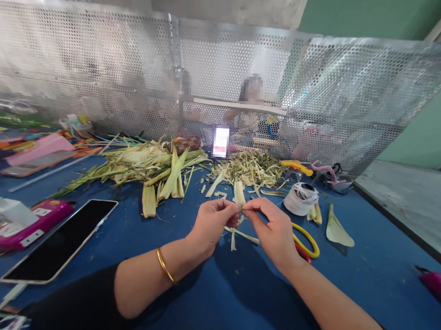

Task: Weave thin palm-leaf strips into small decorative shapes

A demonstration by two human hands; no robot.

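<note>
My left hand (pixel 211 221) and my right hand (pixel 271 228) meet over the middle of the blue table, fingertips pinched close together. Between them stands a pale green strip of plant leaf (pixel 239 192), gripped near its lower end. Under my fingers lie a few narrow pale strips (pixel 244 234), crossing one another on the table. Close to my right wrist are yellow and red handles (pixel 310 242), partly hidden by that hand. A spool of white thread (pixel 301 199) sits beyond my right hand. Exactly how the fingertips hold the leaf is too small to make out.
A pile of long leaves (pixel 142 162) and a heap of shredded bits (pixel 250 169) lie before a perforated metal screen (pixel 227 51), people behind it. Left are a phone (pixel 62 240) and pink power strip (pixel 30 223); a lit phone (pixel 221 142) stands at the back.
</note>
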